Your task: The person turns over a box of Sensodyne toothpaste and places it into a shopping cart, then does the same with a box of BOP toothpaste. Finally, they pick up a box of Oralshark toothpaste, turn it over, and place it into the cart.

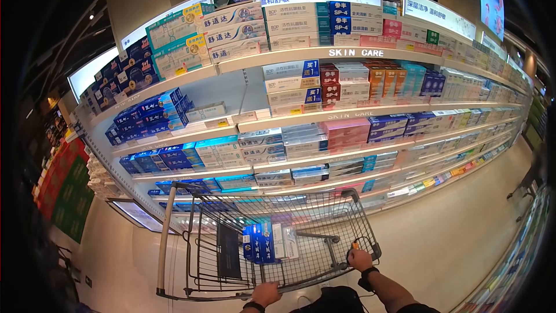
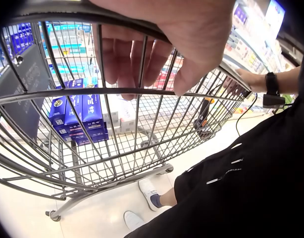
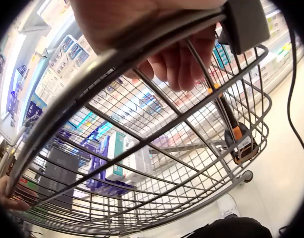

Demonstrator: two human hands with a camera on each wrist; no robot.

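Store aisle; lit toothpaste shelving forms the background. Shopping cart stands broadside before it, long axis left to right: handle at left, nose pointing right. Blue toothpaste boxes lie inside, left of centre, white cartons just beside them. Left hand: fingers hooked over near rim, about midway. Right hand: holds same rim by near nose corner. Step, as judged: steadying or steering cart; next move calls for even two-handed pressure.
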